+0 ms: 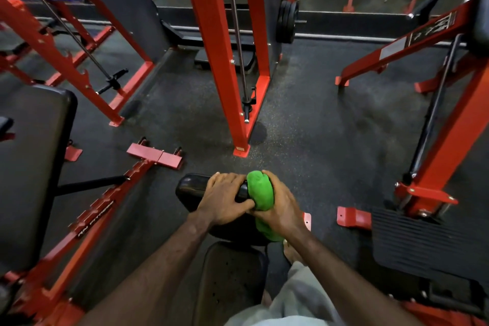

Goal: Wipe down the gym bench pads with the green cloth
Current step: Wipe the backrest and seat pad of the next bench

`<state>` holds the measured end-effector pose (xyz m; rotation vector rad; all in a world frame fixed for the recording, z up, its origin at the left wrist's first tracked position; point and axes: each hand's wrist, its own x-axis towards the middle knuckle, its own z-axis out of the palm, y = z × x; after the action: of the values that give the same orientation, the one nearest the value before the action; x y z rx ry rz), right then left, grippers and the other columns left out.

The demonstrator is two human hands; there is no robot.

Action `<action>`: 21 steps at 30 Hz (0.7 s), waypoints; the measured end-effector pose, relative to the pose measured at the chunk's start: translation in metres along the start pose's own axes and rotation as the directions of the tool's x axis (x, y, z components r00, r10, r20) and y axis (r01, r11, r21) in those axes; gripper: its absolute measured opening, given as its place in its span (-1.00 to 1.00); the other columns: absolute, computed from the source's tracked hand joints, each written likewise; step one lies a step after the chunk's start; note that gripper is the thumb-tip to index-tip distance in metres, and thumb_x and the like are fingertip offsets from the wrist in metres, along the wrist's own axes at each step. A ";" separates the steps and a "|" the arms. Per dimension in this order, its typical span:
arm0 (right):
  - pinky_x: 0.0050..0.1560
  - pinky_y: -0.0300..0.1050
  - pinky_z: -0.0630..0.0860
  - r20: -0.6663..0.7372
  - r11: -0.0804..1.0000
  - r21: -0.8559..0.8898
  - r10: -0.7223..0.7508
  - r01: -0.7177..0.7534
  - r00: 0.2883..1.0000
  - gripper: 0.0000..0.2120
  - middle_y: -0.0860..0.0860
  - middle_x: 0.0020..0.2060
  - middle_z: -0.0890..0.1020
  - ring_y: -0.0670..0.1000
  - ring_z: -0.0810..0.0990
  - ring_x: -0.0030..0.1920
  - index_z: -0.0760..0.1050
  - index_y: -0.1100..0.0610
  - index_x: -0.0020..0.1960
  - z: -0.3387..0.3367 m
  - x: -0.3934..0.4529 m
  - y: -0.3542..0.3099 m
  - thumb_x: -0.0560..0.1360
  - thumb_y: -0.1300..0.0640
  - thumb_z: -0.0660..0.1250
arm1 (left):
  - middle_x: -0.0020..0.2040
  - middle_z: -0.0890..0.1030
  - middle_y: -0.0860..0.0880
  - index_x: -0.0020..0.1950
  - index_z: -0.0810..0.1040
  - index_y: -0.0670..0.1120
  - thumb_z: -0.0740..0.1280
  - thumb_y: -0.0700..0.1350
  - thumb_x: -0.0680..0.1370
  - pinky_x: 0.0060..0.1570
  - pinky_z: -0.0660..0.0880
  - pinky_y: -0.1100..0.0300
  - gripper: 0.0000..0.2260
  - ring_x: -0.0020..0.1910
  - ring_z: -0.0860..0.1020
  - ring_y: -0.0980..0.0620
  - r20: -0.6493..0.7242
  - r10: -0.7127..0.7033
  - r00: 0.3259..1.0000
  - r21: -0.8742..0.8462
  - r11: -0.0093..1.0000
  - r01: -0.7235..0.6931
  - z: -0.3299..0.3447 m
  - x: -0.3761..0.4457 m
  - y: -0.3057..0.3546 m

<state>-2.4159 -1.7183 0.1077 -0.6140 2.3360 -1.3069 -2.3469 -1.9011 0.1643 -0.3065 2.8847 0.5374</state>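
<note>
A black roller pad (191,186) lies crosswise low in the middle of the head view. My left hand (225,198) grips it from above, fingers curled over the top. My right hand (281,206) holds the green cloth (260,190) wrapped around the pad's right end, and a tail of cloth hangs below my wrist. Just below the roller sits a black seat pad (232,272). A larger black bench pad (29,167) stands at the left.
Red rack uprights (232,87) rise straight ahead, with weight plates (287,21) behind them. A red bench frame (105,206) runs diagonally at the left. A red machine with a ribbed black footplate (428,241) fills the right. The floor is dark rubber.
</note>
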 end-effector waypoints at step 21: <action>0.10 0.02 0.55 0.112 0.852 -0.509 -0.078 0.125 0.991 -0.13 -0.06 0.13 0.59 0.07 0.60 0.17 0.33 -0.21 0.44 0.018 0.034 -0.095 0.24 -0.54 0.44 | 0.58 0.35 -0.07 0.61 0.31 -0.09 0.35 0.08 0.65 0.53 0.15 0.18 -0.42 0.56 0.30 -0.01 -0.113 -0.571 0.814 -0.608 0.687 0.398 -0.005 -0.044 -0.081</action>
<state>-2.4167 -1.7939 0.1763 -0.9454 2.6153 -0.6543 -2.2865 -1.9691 0.1514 -1.3160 2.6292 1.3134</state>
